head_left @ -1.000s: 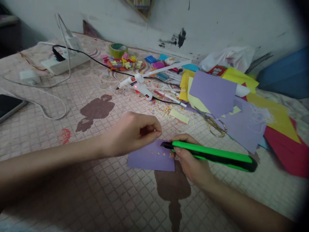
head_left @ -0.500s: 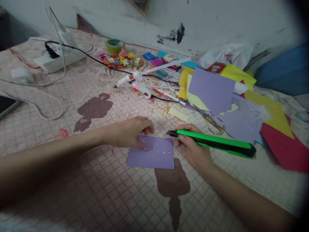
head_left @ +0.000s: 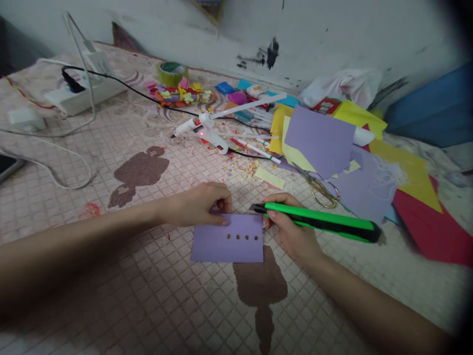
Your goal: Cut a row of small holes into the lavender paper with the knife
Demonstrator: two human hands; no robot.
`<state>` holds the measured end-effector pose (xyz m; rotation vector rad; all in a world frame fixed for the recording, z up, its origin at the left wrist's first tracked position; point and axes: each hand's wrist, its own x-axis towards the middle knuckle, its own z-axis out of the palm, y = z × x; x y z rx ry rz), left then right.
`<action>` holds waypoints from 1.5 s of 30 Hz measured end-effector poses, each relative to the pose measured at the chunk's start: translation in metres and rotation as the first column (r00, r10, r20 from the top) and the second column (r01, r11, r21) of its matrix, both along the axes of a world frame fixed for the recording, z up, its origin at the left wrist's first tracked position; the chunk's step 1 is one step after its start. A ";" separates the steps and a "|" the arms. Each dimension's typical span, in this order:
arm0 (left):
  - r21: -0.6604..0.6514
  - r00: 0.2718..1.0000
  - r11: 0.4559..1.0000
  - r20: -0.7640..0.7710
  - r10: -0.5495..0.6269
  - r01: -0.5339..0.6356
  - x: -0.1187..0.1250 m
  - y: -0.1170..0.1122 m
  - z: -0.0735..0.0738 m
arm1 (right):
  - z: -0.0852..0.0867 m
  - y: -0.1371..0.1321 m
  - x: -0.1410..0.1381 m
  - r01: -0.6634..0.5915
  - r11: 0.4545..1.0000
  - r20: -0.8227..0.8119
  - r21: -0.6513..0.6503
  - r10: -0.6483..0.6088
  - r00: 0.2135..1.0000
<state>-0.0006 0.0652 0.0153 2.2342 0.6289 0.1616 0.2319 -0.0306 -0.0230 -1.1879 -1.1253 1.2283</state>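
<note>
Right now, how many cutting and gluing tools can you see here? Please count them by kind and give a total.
Utility knife: 1
Scissors: 1
Hot glue gun: 1
Total: 3

Phone (head_left: pixel 8 166) cut off at left edge; four specks (head_left: pixel 242 237) on purple paper (head_left: pixel 207 244) too small to identify.
</note>
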 end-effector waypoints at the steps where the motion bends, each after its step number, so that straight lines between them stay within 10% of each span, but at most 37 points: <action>1: -0.010 1.000 1.000 0.009 0.002 -0.002 0.000 0.001 -0.001 | 0.001 0.000 0.000 0.000 1.000 -0.003 -0.001 0.000 1.000; 16: -0.074 0.987 0.992 0.113 0.115 -0.107 0.005 -0.011 -0.006 | 0.005 0.004 -0.002 0.179 0.981 -0.059 0.068 -0.176 0.983; 45: -0.174 0.963 0.977 0.216 0.160 -0.123 0.003 -0.009 -0.017 | -0.003 -0.003 0.005 0.067 0.942 0.292 0.330 -0.170 0.941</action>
